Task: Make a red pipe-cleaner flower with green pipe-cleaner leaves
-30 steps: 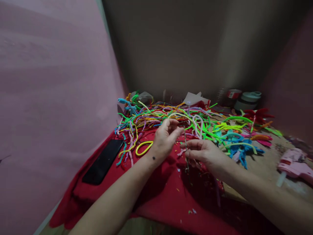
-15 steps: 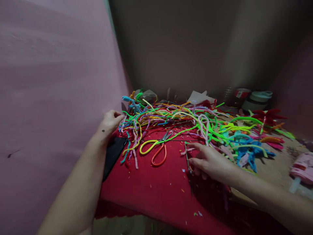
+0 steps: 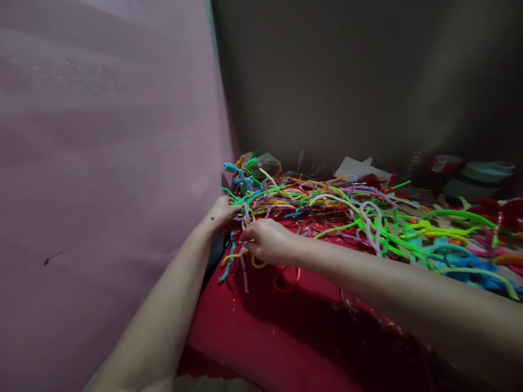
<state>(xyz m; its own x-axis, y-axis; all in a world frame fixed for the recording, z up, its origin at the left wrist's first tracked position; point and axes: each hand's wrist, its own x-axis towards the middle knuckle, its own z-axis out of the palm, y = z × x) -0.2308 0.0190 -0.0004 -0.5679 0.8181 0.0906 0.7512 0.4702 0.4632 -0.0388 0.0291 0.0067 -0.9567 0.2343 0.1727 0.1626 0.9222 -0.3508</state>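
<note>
Colourful fuzzy pipe cleaners (image 3: 286, 198) lie in a tangled heap across the table. At the heap's left end my left hand (image 3: 222, 212) is closed on some of them, its fingertips partly hidden among the strands. Just to its right, my right hand (image 3: 267, 239) has its fingers bent and pinched at the loose ends of pipe cleaners that hang toward the front. Exactly which strands it grips is hard to make out. Beneath the right wrist lies a pair of scissors, mostly covered, with its red handle loop (image 3: 287, 288) showing.
A red cloth (image 3: 261, 326) covers the table. Blue pipe-cleaner shapes (image 3: 469, 272) lie at the right. A white paper piece (image 3: 362, 169) and a lidded container (image 3: 480, 179) stand at the back. The pink wall (image 3: 122, 163) rises close on the left.
My right hand has moved left from beside the thin stem right of the scissors to the pipe cleaner ends near my left hand. The view has turned slightly right.
</note>
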